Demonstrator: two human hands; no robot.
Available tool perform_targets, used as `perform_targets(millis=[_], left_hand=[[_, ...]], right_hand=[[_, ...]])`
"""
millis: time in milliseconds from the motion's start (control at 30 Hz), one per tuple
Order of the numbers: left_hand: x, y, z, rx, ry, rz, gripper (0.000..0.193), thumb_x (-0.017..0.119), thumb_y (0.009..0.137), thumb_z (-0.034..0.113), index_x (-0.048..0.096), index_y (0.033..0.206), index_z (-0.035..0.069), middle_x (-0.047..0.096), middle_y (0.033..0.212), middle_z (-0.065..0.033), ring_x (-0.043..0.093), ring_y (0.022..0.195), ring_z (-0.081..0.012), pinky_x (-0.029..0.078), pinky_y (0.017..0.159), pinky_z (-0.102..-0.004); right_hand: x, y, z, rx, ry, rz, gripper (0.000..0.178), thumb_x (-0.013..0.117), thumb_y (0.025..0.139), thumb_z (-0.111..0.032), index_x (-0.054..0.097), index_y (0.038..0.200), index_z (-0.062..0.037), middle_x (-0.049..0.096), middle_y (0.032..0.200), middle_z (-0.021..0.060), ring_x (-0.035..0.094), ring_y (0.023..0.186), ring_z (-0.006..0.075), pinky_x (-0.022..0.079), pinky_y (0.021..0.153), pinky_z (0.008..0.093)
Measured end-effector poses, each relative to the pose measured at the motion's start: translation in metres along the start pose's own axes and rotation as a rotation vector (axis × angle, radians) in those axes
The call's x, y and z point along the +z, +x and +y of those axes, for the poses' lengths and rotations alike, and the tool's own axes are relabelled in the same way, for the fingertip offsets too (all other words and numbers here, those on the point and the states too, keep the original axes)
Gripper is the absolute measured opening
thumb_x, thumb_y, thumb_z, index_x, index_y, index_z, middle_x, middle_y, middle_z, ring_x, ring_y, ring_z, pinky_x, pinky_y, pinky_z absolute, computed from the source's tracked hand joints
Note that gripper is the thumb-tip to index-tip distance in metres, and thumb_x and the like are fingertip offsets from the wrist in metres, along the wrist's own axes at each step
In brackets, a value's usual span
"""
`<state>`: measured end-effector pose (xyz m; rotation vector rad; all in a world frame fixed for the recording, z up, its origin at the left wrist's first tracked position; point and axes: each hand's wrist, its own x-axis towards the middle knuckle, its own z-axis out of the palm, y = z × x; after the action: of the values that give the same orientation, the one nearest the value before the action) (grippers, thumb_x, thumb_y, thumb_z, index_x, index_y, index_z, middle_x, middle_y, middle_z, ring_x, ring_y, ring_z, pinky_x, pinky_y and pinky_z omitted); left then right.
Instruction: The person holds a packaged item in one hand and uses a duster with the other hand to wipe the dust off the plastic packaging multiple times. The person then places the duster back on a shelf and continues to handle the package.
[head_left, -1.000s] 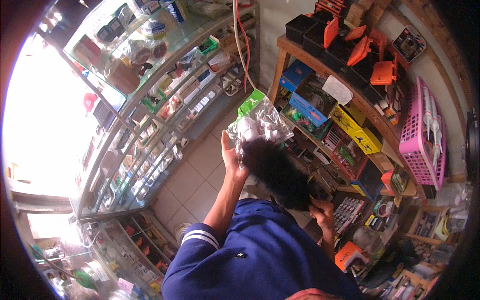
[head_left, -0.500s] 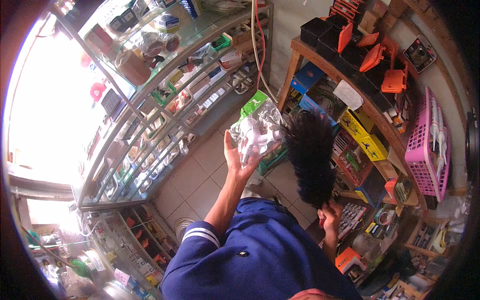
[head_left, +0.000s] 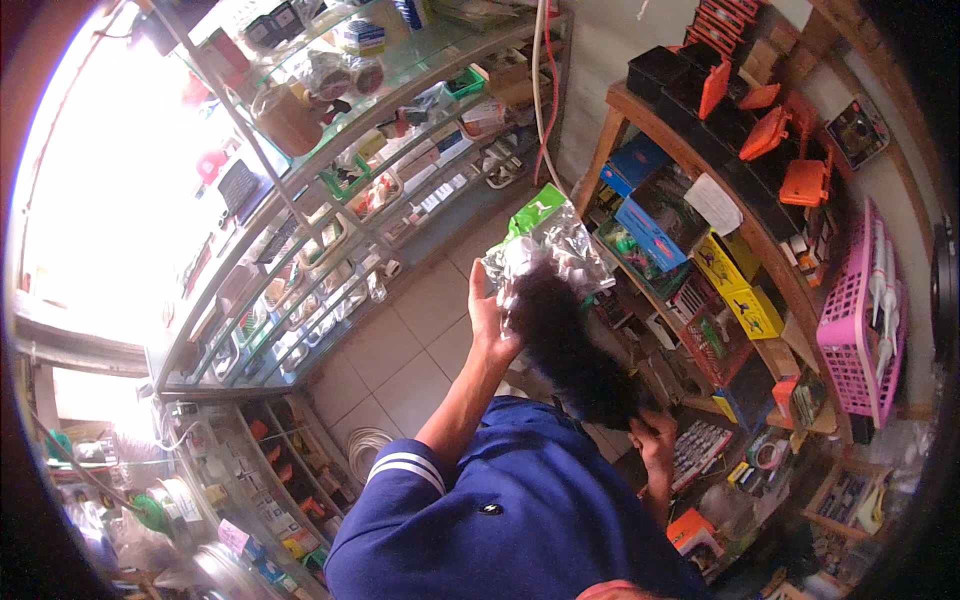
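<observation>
Supporting a foil-and-clear plastic packet with a green header, the person's left hand is raised in front of the body, above the tiled floor. One digit of this hand stands up along the packet's left edge; the remaining fingers are largely hidden beneath it, so how far they are spread cannot be told, though the packet rests in their grasp. Pale contents show through its front, their exact form obscured.

The right hand, lower and to the right, has its fingers curled closed around the lower end of a black fluffy duster. The duster slants up and leftward, its far end overlapping the lower part of the packet; edges here are blurred.

Surroundings: at left, a glass display case filled with small packaged goods; at right, a wooden shelf unit bearing black cases with orange lids, and yellow boxes on a lower level. A pink basket holding white tubes stands beyond it. A coil of pale cable lies on the floor, lower left.
</observation>
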<state>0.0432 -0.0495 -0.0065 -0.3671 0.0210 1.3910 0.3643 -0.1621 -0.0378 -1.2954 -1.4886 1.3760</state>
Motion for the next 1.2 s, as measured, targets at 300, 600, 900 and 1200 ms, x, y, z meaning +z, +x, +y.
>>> perform_targets(millis=[300, 600, 900, 1200], left_hand=[[-0.015, -0.003, 0.006, 0.042, 0.084, -0.115, 0.073, 0.046, 0.088, 0.061, 0.049, 0.130, 0.001, 0.059, 0.121, -0.0184, 0.060, 0.104, -0.0328, 0.050, 0.087, -0.0470], [-0.004, -0.030, -0.005, 0.110, 0.065, -0.126, 0.077, 0.049, 0.086, 0.062, 0.048, 0.132, 0.000, 0.053, 0.130, -0.0221, 0.051, 0.121, -0.0363, 0.036, 0.107, -0.0485], [-0.016, -0.057, -0.028, 0.096, 0.042, -0.185, 0.074, 0.047, 0.087, 0.061, 0.049, 0.132, 0.003, 0.055, 0.127, -0.0208, 0.054, 0.116, -0.0349, 0.042, 0.102, -0.0465], [-0.038, -0.075, -0.044, 0.206, 0.154, -0.108, 0.067, 0.047, 0.089, 0.057, 0.051, 0.128, 0.002, 0.059, 0.120, -0.0179, 0.058, 0.107, -0.0337, 0.047, 0.094, -0.0486]], right_hand=[[0.001, -0.003, 0.012, 0.080, 0.050, -0.003, 0.022, 0.060, 0.084, -0.003, 0.052, 0.063, -0.0035, 0.050, 0.056, 0.0016, 0.044, 0.047, 0.0071, 0.031, 0.043, 0.0245], [-0.005, -0.004, 0.010, 0.112, 0.026, -0.039, 0.008, 0.061, 0.082, -0.001, 0.062, 0.074, 0.0002, 0.050, 0.057, 0.0006, 0.045, 0.047, 0.0081, 0.034, 0.045, 0.0252], [-0.029, -0.022, 0.019, 0.174, 0.065, -0.117, 0.008, 0.065, 0.082, -0.003, 0.067, 0.089, 0.0005, 0.058, 0.064, 0.0027, 0.049, 0.049, 0.0061, 0.036, 0.045, 0.0214], [-0.044, -0.033, 0.035, 0.220, -0.008, -0.162, 0.008, 0.065, 0.084, -0.007, 0.068, 0.088, -0.0008, 0.059, 0.065, 0.0001, 0.051, 0.054, 0.0056, 0.037, 0.047, 0.0210]])
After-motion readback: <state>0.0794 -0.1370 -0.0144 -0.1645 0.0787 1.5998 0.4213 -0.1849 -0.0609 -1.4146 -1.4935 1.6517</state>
